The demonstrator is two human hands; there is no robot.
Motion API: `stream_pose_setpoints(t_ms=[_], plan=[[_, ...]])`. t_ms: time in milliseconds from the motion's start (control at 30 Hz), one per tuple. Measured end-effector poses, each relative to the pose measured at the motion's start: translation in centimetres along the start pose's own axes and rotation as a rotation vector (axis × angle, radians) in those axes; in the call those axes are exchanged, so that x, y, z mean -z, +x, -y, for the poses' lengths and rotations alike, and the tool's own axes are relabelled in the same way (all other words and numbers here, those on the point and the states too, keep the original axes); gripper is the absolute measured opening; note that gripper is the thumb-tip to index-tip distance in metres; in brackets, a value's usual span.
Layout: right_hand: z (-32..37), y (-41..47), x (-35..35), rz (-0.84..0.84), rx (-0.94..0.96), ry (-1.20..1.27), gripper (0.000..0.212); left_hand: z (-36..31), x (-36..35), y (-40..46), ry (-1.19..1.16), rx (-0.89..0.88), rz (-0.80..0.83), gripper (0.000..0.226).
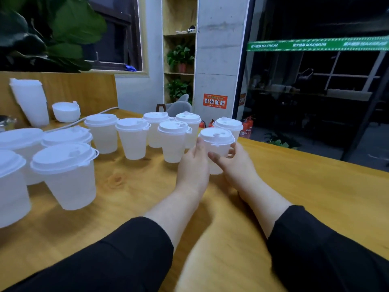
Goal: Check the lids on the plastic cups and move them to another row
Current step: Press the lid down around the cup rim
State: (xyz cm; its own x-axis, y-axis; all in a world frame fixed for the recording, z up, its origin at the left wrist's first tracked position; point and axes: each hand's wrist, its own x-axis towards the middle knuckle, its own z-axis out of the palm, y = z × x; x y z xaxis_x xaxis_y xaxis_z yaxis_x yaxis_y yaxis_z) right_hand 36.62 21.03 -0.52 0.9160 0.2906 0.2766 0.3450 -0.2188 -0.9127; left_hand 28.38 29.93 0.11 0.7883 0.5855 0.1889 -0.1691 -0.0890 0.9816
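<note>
Both hands, left [194, 163] and right [233, 163], grip one translucent white lidded plastic cup [216, 148]. It stands on the yellow wooden table [294, 186]. More lidded cups [132, 138] stand to their left.

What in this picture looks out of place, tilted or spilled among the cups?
Nothing is spilled. All lidded cups stand upright, and the held cup between the left hand and right hand has its lid on. Only a stack of cups leans against the wooden panel.

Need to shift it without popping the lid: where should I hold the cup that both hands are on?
Hold the cup by its side wall below the lid, left hand and right hand on opposite sides. The overhanging lid rim would lift off if gripped.
</note>
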Motion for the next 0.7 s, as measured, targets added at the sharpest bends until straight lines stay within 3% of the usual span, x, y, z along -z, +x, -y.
stream_pose_setpoints(t_ms=[67, 167, 267, 333, 433, 500, 600, 700], plan=[[0.3, -1.7, 1.2, -0.037, -0.015, 0.03, 0.066, -0.5, -0.5, -1.6, -0.019, -0.01, 0.008, 0.052], [0.9, -5.3, 4.2, -0.112, -0.018, 0.03, 0.068, -1.2, -1.5, -4.0, -0.03, -0.056, 0.019, 0.054], [1.8, -10.4, 8.8, -0.147, -0.011, 0.035, 0.063, -1.9, -2.8, -7.3, -0.074, -0.114, 0.064, 0.029], [1.9, -14.4, 12.1, -0.109, -0.008, 0.017, 0.07, -2.4, -3.8, -10.0, -0.068, -0.119, 0.121, 0.026], [2.1, -20.6, 16.9, -0.038, -0.005, -0.002, 0.077, -3.2, -5.2, -14.7, -0.073, -0.121, 0.312, 0.059], [2.6, -24.5, 19.9, 0.025, -0.033, -0.008, 0.075, -3.8, -6.1, -17.8, -0.072, -0.143, 0.45, 0.066], [3.2, -29.4, 23.7, 0.151, -0.082, -0.044, 0.072, -4.9, -7.5, -22.6, -0.024, -0.207, 0.588, 0.054], [3.5, -32.8, 26.5, 0.168, -0.09, -0.089, 0.064, -5.5, -8.8, -26.5, -0.004, -0.235, 0.667, 0.044]])
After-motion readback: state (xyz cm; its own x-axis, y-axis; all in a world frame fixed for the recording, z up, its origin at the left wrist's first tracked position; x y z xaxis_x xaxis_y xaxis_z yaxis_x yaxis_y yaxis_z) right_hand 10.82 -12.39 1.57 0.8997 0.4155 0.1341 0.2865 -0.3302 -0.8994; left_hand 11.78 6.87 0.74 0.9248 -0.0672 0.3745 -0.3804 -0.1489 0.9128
